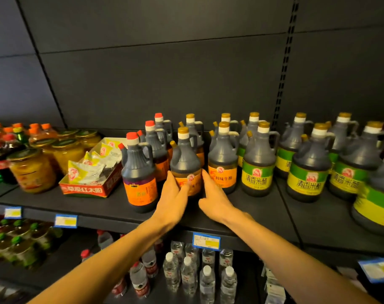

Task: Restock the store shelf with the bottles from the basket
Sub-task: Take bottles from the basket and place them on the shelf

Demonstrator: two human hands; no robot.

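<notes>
A dark bottle (185, 160) with a gold cap and an orange label stands on the black shelf (103, 210), in the front row between a red-capped bottle (138, 172) and another orange-label bottle (223, 163). My left hand (172, 195) holds its left side, with the thumb across the label. My right hand (213, 195) presses flat against its right side, fingers straight and thumb held away. The basket is not in view.
Green-label bottles (258, 165) fill the shelf to the right, one very near at the right edge (377, 198). A red carton of sachets (92, 172) and yellow jars (32, 172) sit to the left. Water bottles (206, 284) stand on the shelf below.
</notes>
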